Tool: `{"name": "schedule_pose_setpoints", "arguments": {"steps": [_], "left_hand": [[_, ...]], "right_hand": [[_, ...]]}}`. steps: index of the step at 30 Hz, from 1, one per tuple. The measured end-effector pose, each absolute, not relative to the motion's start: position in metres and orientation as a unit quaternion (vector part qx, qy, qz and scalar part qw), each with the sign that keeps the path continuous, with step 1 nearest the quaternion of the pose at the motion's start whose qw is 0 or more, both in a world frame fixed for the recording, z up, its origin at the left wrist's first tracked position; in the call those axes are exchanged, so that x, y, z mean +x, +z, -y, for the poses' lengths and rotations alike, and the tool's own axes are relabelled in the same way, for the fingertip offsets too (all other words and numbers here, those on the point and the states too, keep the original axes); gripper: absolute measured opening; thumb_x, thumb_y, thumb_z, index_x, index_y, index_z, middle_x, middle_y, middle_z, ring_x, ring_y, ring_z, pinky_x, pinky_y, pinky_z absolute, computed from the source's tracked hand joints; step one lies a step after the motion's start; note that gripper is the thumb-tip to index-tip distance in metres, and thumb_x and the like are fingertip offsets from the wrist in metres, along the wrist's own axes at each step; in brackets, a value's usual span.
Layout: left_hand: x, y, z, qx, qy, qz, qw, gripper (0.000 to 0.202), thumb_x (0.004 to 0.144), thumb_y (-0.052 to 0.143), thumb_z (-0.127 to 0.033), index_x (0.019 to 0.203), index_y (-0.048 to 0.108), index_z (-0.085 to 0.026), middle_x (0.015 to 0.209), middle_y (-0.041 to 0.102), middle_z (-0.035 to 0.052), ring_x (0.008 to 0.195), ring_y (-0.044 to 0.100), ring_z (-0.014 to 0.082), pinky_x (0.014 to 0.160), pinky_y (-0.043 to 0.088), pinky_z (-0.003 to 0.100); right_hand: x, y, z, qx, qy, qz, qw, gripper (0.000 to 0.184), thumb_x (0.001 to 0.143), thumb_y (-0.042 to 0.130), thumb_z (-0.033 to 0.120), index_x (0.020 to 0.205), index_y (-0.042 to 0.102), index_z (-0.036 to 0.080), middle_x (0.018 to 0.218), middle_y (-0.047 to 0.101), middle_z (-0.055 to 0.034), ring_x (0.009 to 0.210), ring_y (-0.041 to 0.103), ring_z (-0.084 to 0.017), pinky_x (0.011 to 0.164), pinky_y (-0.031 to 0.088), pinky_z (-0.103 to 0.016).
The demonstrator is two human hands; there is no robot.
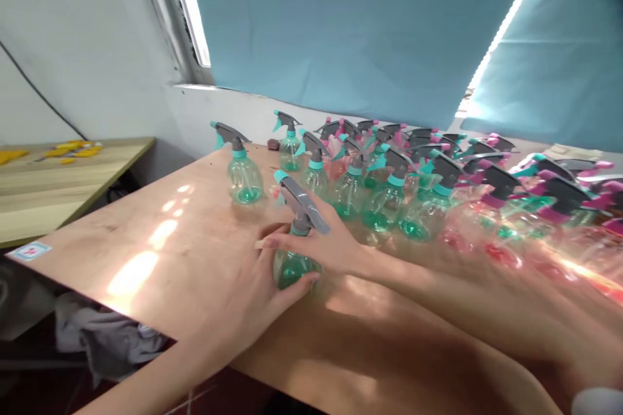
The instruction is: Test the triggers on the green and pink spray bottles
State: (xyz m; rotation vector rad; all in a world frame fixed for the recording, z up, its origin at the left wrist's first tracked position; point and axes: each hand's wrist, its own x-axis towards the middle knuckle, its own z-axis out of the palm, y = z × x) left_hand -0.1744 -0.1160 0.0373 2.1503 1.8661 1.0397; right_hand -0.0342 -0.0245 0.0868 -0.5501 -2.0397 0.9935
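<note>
A clear green spray bottle (296,267) with a grey and teal trigger head stands upright on the wooden table (204,253). Around the lower body of this bottle wrap the fingers and thumb of my left hand (253,285). My right hand (327,240) grips the same bottle higher up, at the collar below the trigger head; its far fingers are hidden behind the bottle. To the far left stands another green spray bottle (244,180), apart from both hands. A row of green spray bottles (387,201) begins just right of my right hand.
Several pink spray bottles (474,224) crowd the table's right side, mixed with green ones. Blue blinds (341,32) hang behind. A second table (73,188) at left carries yellow pieces (75,150). Grey cloth (104,337) lies below the table's left edge.
</note>
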Motion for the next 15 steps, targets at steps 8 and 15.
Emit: {"name": "schedule_pose_setpoints", "arguments": {"steps": [8, 15], "left_hand": [[-0.234, 0.048, 0.062, 0.681, 0.317, -0.649, -0.119, 0.056, 0.089, 0.061, -0.056, 0.13, 0.048, -0.02, 0.121, 0.055, 0.0123, 0.115, 0.053, 0.0341, 0.095, 0.046, 0.048], [-0.241, 0.055, 0.02, 0.687, 0.258, -0.651, -0.192, 0.062, 0.089, 0.062, -0.054, 0.13, 0.049, -0.01, 0.11, 0.064, 0.0169, 0.109, 0.054, 0.0371, 0.092, 0.042, 0.048]], "right_hand": [[-0.018, 0.125, -0.027, -0.229, 0.233, 0.872, 0.365, 0.049, 0.082, 0.07, 0.047, 0.121, 0.059, 0.021, 0.126, 0.063, -0.0096, 0.118, 0.056, -0.025, 0.101, 0.043, -0.044], [-0.015, 0.15, -0.066, -0.321, -0.004, 0.872, 0.368, 0.032, 0.09, 0.06, 0.031, 0.117, 0.057, 0.013, 0.119, 0.064, -0.0158, 0.112, 0.059, -0.029, 0.091, 0.045, -0.039]]}}
